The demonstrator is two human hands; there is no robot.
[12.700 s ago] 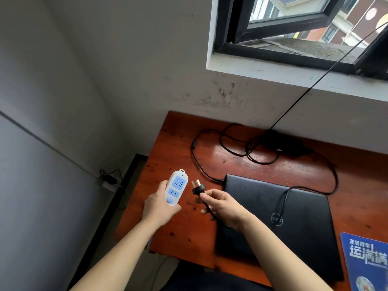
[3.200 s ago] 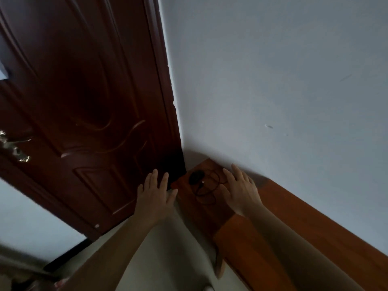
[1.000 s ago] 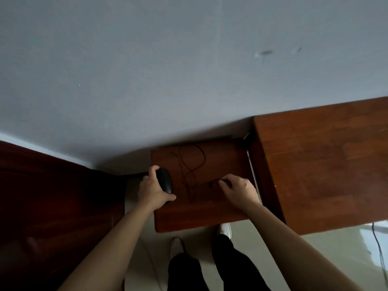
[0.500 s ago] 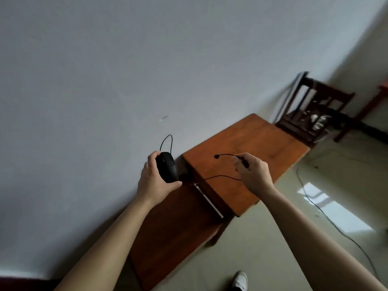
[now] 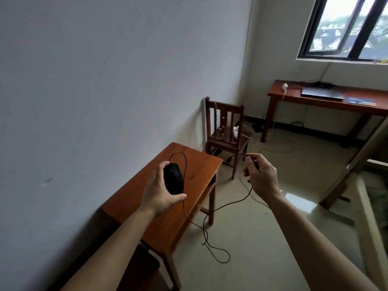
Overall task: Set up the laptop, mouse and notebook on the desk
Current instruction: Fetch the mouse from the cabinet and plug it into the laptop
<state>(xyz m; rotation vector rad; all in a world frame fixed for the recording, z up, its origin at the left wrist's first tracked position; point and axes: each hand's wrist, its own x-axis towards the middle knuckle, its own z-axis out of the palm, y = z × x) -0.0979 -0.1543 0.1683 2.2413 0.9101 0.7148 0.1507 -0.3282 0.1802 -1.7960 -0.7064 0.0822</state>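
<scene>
Black wired mouse (image 5: pixel 173 180): centre frame, grasped by left hand (image 5: pixel 159 194), palm hiding its left side. Cable (image 5: pixel 218 206): pinched by right hand (image 5: pixel 260 177), plug end blurred. Closed laptop (image 5: pixel 322 93), blue notebook (image 5: pixel 360 101): desk (image 5: pixel 336 105), upper right, small, indistinct.

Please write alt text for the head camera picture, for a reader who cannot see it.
A person's left hand grips a black mouse above a small wooden table, while the right hand pinches its cable near the plug end. Across the room, a closed laptop lies on a desk under a window.
</scene>
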